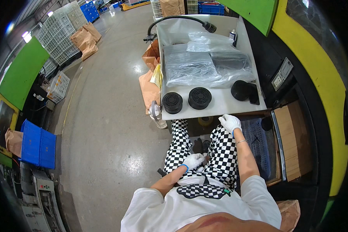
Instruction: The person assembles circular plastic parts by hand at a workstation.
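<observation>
My left hand [193, 161], in a white glove with a blue cuff, lies loosely across my lap on the checkered trousers, holding nothing that I can see. In a matching glove, my right hand [230, 123] rests at my right knee, just under the front edge of the white worktable [220, 111]. Its fingers are a little apart, with nothing visible in them. Near that edge stand two round black vented parts, a smaller one [172, 103] and a larger one [200, 98]. Farther right lies a smooth black round part with a flat piece [241, 91].
Clear plastic bags [191, 65] cover the back of the table, near a spray can [232, 34] and a bent black lamp [209, 27]. A blue mesh-like crate [255, 143] sits below right. Green and yellow machinery [317, 46] flanks the right; a blue bin [38, 145] stands left.
</observation>
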The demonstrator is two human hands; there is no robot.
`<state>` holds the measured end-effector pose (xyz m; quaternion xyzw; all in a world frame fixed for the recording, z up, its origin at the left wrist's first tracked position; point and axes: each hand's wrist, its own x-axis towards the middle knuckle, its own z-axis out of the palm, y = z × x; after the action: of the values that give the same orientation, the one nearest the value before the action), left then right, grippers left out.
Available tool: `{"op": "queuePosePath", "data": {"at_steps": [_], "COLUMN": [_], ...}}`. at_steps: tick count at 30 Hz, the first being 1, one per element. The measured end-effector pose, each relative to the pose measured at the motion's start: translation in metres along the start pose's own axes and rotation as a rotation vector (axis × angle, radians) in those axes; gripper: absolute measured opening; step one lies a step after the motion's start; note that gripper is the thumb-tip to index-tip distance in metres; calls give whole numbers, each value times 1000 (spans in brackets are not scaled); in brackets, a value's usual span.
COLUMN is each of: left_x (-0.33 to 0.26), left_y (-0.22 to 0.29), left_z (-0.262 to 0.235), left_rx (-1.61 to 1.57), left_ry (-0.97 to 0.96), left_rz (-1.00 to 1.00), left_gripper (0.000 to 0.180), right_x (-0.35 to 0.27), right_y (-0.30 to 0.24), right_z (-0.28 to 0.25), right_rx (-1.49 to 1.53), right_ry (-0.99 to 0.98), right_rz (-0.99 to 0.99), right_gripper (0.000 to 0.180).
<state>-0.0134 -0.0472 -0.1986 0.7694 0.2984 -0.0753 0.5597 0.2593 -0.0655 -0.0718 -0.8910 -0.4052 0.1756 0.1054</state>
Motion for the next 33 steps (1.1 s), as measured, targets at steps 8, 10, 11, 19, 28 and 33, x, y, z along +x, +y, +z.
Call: {"op": "queuePosePath", "data": {"at_steps": [8, 10, 11, 19, 28, 33], "left_x": [2, 2, 1, -3, 1, -3], "left_y": [-5, -2, -1, 5, -3, 6], "left_z": [2, 1, 1, -2, 1, -3], "left_rx": [-22, -17, -10, 6, 12, 36], "left_ry": [-3, -10, -14, -8, -2, -17], "left_rz": [-6, -15, -14, -18, 21, 6], "left_gripper": [34, 34, 34, 37, 38, 37], "right_x": [-1, -1, -2, 0, -1, -1], "right_y": [-2, -1, -1, 1, -1, 0], "right_z": [-1, -1, -1, 1, 0, -1], "right_rx": [-5, -9, -9, 7, 3, -1], "right_ry": [2, 4, 4, 11, 9, 7], "right_rz": [-4, -6, -5, -12, -16, -7], "right_gripper": [44, 44, 44, 44, 45, 44]}}
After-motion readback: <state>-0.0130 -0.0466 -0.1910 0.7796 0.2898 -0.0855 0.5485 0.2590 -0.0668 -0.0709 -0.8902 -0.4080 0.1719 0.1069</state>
